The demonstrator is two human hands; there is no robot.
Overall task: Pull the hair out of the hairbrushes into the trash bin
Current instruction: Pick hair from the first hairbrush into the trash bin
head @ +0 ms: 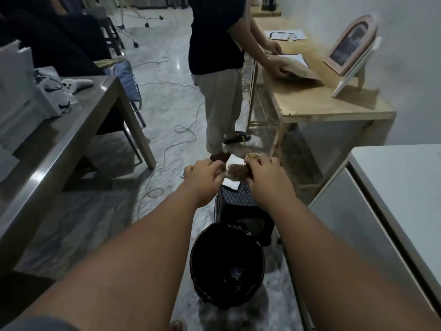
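A wooden hairbrush [236,171] with pale bristles is held out in front of me, above a dark plastic stool [238,199]. My right hand [265,175] is shut on the brush from the right. My left hand [205,174] pinches at the bristles on the brush's left side; any hair in its fingers is too small to see. A black trash bin [226,266] stands on the floor below my forearms, with some dark scraps at its bottom. A white sheet of paper [232,185] lies on the stool under the brush.
A person in a dark top and light trousers [217,68] stands ahead at a wooden table [322,101] carrying papers and a framed mirror [350,44]. A grey table [59,130] is at my left, a white cabinet [393,187] at my right. Cables [171,139] trail on the floor.
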